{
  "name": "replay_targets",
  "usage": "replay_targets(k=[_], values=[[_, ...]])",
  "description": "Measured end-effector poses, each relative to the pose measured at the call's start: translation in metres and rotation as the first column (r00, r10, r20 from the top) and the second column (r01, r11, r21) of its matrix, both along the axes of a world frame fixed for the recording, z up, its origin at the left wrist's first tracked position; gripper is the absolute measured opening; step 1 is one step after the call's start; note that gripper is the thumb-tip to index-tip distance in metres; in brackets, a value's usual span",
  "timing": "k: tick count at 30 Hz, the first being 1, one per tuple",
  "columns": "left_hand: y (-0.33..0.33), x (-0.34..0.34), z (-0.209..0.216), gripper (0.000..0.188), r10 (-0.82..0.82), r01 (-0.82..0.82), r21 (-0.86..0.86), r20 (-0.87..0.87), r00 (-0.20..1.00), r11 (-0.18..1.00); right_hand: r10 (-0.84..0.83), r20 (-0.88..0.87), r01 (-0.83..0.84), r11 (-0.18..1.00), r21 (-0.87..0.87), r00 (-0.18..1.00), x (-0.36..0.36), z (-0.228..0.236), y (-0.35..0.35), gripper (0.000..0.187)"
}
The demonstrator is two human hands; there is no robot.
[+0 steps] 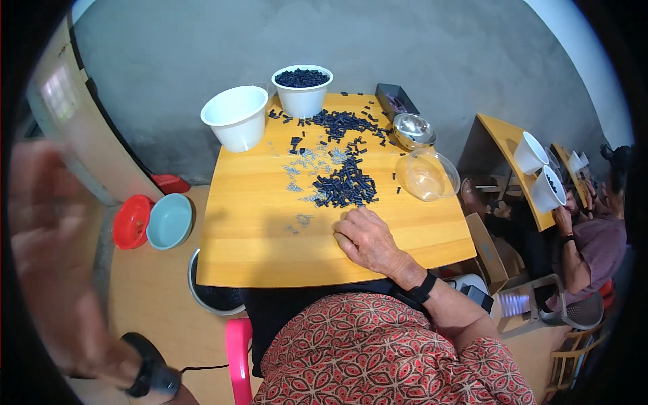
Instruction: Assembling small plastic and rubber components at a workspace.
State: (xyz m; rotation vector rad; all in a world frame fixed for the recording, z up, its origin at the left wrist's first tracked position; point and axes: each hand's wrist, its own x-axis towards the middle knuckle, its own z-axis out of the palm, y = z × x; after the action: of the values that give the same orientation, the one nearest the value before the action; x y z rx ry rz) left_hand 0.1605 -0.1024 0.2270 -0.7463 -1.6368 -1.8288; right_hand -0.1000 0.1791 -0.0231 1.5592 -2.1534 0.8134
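Observation:
My right hand rests on the wooden table, its fingers curled in; whatever they may hold is hidden. Just beyond its knuckles lies a pile of small black cylindrical pieces. Thin silvery metal pins are scattered to the left of that pile, and a second spread of black pieces lies farther back. My left hand is raised off the table at the far left, smeared by motion, so its fingers cannot be made out.
At the back stand a white tub of black pieces and another white tub. A clear plastic bowl, metal bowl and dark tray line the right. Basins sit on the floor; a person sits at right.

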Motion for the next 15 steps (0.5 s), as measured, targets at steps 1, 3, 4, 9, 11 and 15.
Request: replay_targets(k=[1,3,4,9,11,15], values=[[0.050,-0.039,-0.031,0.035,0.662,-0.656,-0.087,0.083,0.745,0.750,-0.030,0.001,0.030,1.000,0.004,1.000,-0.004,-0.004,0.003,0.012],[0.029,-0.080,-0.070,0.037,0.456,-0.386,-0.243,0.474,0.753,0.890,-0.112,0.009,0.112,0.993,-0.035,0.994,-0.009,-0.011,0.009,0.012],[0.039,-0.082,-0.085,0.038,0.507,-0.352,-0.371,0.525,0.683,0.859,-0.091,0.016,0.092,0.995,-0.040,0.996,-0.009,-0.010,0.007,0.012],[0.044,-0.104,-0.169,0.051,0.565,-0.174,-0.593,0.575,0.592,0.786,-0.130,0.030,0.130,0.992,0.005,0.991,-0.008,-0.003,0.002,0.020],[0.037,-0.112,-0.200,0.059,0.734,-0.273,-0.834,0.212,0.645,0.481,-0.140,0.029,0.140,0.990,0.014,0.990,-0.006,-0.001,0.001,0.020],[0.040,-0.123,-0.223,0.071,0.787,-0.198,-0.922,0.156,0.597,0.332,-0.160,0.028,0.159,0.987,0.029,0.987,-0.007,-0.003,0.002,0.021]])
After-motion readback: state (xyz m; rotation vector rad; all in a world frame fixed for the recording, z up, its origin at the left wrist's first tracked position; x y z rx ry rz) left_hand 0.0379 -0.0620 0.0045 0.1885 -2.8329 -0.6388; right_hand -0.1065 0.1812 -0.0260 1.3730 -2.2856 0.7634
